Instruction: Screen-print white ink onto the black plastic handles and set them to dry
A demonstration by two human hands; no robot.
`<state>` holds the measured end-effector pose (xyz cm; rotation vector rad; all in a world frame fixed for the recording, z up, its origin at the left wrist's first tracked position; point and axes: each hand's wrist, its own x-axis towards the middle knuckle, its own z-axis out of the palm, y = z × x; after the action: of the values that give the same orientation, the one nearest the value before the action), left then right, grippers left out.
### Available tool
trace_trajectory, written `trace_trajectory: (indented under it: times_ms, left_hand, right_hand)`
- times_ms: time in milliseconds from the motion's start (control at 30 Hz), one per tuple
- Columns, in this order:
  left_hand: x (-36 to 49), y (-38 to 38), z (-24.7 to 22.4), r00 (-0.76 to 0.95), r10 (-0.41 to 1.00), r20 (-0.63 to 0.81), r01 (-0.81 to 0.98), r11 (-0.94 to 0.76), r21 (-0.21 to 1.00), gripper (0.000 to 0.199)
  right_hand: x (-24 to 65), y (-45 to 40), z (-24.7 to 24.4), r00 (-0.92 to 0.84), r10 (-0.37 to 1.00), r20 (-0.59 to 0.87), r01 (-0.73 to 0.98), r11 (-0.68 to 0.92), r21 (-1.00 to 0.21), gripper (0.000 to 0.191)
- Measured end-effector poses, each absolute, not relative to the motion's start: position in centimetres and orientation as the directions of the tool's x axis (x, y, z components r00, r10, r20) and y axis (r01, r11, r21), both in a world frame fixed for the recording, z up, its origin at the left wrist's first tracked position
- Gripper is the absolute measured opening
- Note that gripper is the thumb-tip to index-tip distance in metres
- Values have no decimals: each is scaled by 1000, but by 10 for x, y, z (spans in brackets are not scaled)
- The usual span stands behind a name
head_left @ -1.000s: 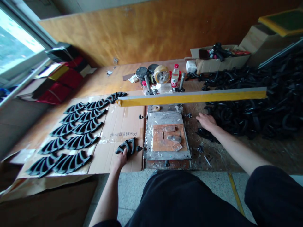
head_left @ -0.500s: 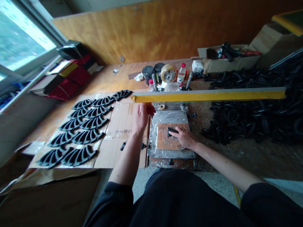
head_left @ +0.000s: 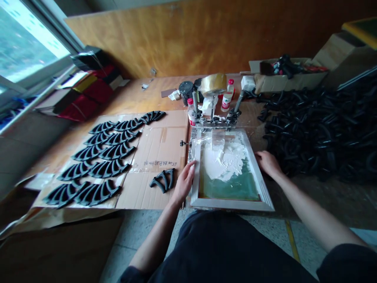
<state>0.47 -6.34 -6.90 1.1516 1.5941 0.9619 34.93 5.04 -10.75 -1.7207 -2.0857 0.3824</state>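
A screen-printing frame (head_left: pixel 266 200) with a green mesh (head_left: pixel 226 190) lies flat over the work plate. White ink (head_left: pixel 226 159) is spread thickly over the mesh, and a clear squeegee-like blade (head_left: pixel 218 140) hangs above its far part. My left hand (head_left: pixel 185 181) is closed on the frame's left edge. Just beside the right edge is my right hand (head_left: pixel 268 163), fingers curled; whether it touches the frame or holds anything is unclear. A small group of curved black handle-like pieces (head_left: pixel 163 181) lies left of my left hand. The board under the frame is hidden.
Fanned rows of black pieces (head_left: pixel 110 168) lie on cardboard (head_left: pixel 165 151) at left. A heap of black pieces (head_left: pixel 321 133) covers the right side. Behind the frame stand a clamp stand (head_left: pixel 216 122), a tape roll (head_left: pixel 213 84), bottles (head_left: pixel 226 101) and a black can (head_left: pixel 185 91).
The raised frame has come down flat over the plate. My right hand has left the black piece on the board and moved right. My left hand has moved nearer along the frame's left side.
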Motion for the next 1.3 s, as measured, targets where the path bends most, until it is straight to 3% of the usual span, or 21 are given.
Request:
trace_trajectory:
  times_ms: [100,200,267,400,567,667,833,933,1033,1133,1300]
  left_hand:
    - [5,-64,-99,-158,945,-286,335,324,885,62]
    - [5,-60,-117,-198,934,-297,438,356,826,59]
    - [4,-57,-123,-192,933,-304,475,359,804,57]
    - [1,-57,-128,-170,933,-318,501,359,788,55]
    - [2,-58,-129,-177,929,-325,482,370,794,55]
    - [2,-58,-130,-183,929,-322,475,371,798,55]
    - [2,-58,-131,-191,934,-303,471,358,806,55]
    - [2,-58,-129,-190,938,-288,442,344,828,56]
    - [3,-59,-125,-199,937,-287,406,345,846,56]
    - [3,-59,-117,-206,932,-297,367,355,860,56]
    - [1,-59,-79,-129,941,-314,198,335,921,64]
  right_hand:
    - [328,77,-85,-123,952,279,862,242,-445,33]
    - [270,94,-63,-315,857,408,817,464,-343,59]
    - [234,96,-55,-442,837,321,799,531,-284,49]
    - [211,73,-65,-571,816,91,779,573,-255,10]
    - [246,26,-80,-854,507,121,473,852,-226,23]
    - [258,22,-73,-917,384,106,347,900,-264,24]
    - [247,29,-69,-809,558,184,496,816,-296,26]
    - [246,15,-82,-789,557,259,492,825,-277,35]
    - [250,8,-86,-809,541,228,457,824,-334,31]
    - [241,28,-71,-726,659,194,555,730,-399,26]
    - [235,96,-31,-455,850,264,729,526,-438,56]
